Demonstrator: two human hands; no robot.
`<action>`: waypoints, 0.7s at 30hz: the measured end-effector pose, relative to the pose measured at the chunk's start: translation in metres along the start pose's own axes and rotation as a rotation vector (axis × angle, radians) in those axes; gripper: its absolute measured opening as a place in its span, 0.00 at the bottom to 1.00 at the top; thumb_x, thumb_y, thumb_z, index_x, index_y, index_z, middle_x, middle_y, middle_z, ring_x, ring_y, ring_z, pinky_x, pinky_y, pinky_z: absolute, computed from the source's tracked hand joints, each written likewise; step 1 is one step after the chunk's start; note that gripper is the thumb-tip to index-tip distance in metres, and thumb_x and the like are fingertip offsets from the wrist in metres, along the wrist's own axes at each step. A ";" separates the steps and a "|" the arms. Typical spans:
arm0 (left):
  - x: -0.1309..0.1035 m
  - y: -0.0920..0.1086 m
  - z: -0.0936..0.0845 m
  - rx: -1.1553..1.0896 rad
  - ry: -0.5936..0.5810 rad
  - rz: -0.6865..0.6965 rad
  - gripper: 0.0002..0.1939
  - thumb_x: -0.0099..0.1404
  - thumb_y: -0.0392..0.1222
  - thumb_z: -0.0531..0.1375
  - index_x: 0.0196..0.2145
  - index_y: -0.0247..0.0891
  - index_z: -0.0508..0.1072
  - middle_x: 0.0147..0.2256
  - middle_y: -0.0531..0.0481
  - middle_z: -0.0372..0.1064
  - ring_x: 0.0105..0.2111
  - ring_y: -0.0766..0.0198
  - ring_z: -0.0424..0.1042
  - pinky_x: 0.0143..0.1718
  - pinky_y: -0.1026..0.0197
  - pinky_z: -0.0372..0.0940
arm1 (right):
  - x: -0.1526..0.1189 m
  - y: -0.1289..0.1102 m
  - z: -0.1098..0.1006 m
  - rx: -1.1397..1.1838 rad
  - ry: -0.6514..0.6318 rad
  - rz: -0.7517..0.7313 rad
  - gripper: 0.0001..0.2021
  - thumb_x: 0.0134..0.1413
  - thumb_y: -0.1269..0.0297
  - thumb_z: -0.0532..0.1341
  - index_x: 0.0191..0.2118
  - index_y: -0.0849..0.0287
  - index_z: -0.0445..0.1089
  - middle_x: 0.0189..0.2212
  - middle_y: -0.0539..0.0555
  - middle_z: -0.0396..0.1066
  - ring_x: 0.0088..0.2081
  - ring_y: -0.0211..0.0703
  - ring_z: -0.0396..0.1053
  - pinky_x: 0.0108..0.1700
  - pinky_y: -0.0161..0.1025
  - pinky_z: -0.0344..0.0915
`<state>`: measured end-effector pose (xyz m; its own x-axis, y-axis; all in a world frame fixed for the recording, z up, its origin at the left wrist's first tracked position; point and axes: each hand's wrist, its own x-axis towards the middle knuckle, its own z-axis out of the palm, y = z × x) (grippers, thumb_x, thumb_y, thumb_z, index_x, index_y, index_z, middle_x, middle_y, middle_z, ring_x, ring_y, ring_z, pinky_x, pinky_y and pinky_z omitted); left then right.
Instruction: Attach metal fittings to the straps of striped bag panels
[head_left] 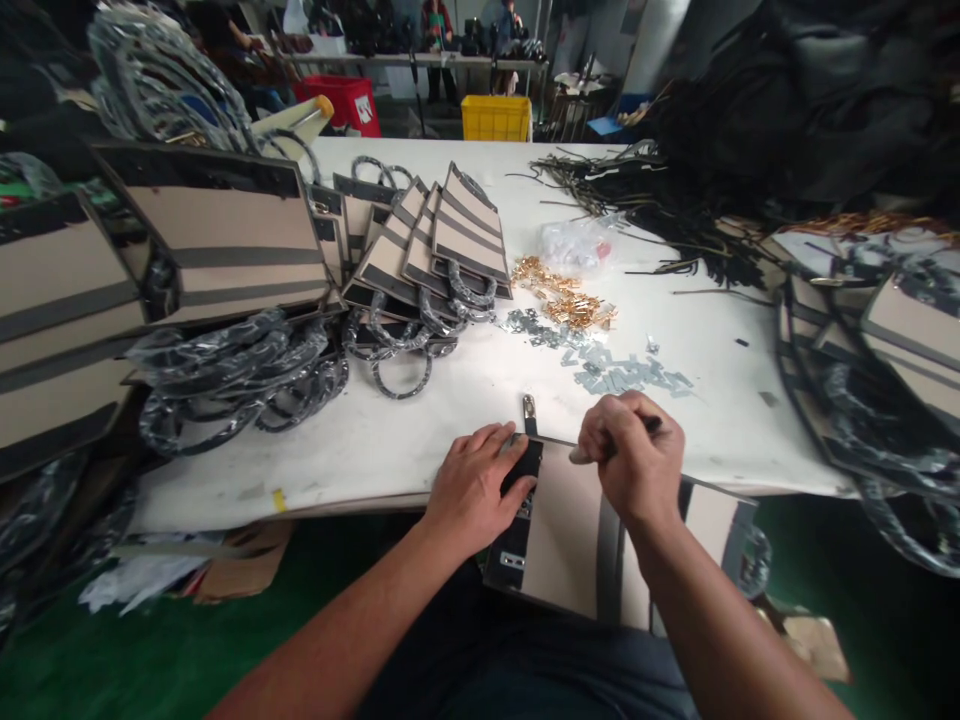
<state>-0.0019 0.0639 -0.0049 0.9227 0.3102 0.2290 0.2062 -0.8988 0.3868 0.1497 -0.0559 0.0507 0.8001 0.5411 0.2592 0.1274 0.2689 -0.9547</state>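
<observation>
A beige panel with black bands (564,535) lies across my lap and the table's front edge. My left hand (480,485) rests on its black end strip, fingers spread and pressing down. Just past the strip, a black tab with a gold metal end (529,412) sticks out onto the table. Over the panel's far edge my right hand (637,445) is closed round a dark, thin tool (652,424), most of it hidden by the fingers. Low on the strip is a silver metal fitting (513,562).
Gold metal pieces (581,310) and silver plates (622,372) lie on the white table (360,455). Similar panels with wrapped handles (469,230) are stacked left; more (915,330) stand right. Black cords (675,215) lie back right. People are in the background.
</observation>
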 end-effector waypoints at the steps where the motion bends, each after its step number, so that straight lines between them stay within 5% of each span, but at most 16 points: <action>1: 0.000 0.000 0.000 0.000 -0.001 0.000 0.24 0.72 0.46 0.63 0.63 0.41 0.71 0.66 0.41 0.66 0.65 0.45 0.64 0.61 0.41 0.64 | 0.001 -0.003 -0.003 -0.196 -0.098 0.001 0.17 0.62 0.57 0.66 0.24 0.55 0.66 0.19 0.46 0.63 0.21 0.37 0.61 0.24 0.35 0.58; 4: 0.000 0.000 -0.001 -0.001 -0.004 -0.001 0.24 0.72 0.45 0.64 0.63 0.40 0.70 0.66 0.41 0.66 0.66 0.45 0.64 0.62 0.41 0.63 | 0.002 0.000 -0.005 -0.748 -0.375 0.057 0.15 0.60 0.52 0.68 0.27 0.55 0.71 0.22 0.49 0.70 0.25 0.40 0.66 0.29 0.36 0.58; 9: 0.000 0.000 -0.001 -0.005 0.024 0.019 0.24 0.72 0.44 0.63 0.63 0.39 0.71 0.65 0.41 0.68 0.65 0.46 0.64 0.62 0.42 0.63 | -0.002 0.020 0.001 -1.275 -0.548 0.079 0.11 0.61 0.51 0.65 0.39 0.52 0.76 0.35 0.54 0.81 0.35 0.49 0.77 0.34 0.38 0.60; 15: 0.003 -0.002 -0.003 -0.005 0.070 0.036 0.22 0.71 0.41 0.63 0.61 0.43 0.73 0.58 0.42 0.72 0.59 0.48 0.69 0.57 0.45 0.65 | -0.006 0.023 -0.002 -1.362 -0.550 0.069 0.11 0.66 0.53 0.61 0.44 0.51 0.78 0.41 0.56 0.83 0.43 0.53 0.80 0.39 0.40 0.63; 21: 0.017 0.000 -0.013 0.023 -0.026 -0.039 0.20 0.69 0.39 0.65 0.58 0.44 0.77 0.44 0.45 0.77 0.47 0.49 0.73 0.49 0.49 0.67 | -0.001 0.025 -0.007 -1.340 -0.541 0.102 0.13 0.65 0.53 0.61 0.43 0.53 0.80 0.41 0.60 0.83 0.44 0.55 0.80 0.41 0.41 0.65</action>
<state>0.0091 0.0732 0.0103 0.9220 0.3369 0.1907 0.2492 -0.8934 0.3738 0.1560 -0.0553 0.0261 0.5622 0.8226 -0.0847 0.7696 -0.5579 -0.3104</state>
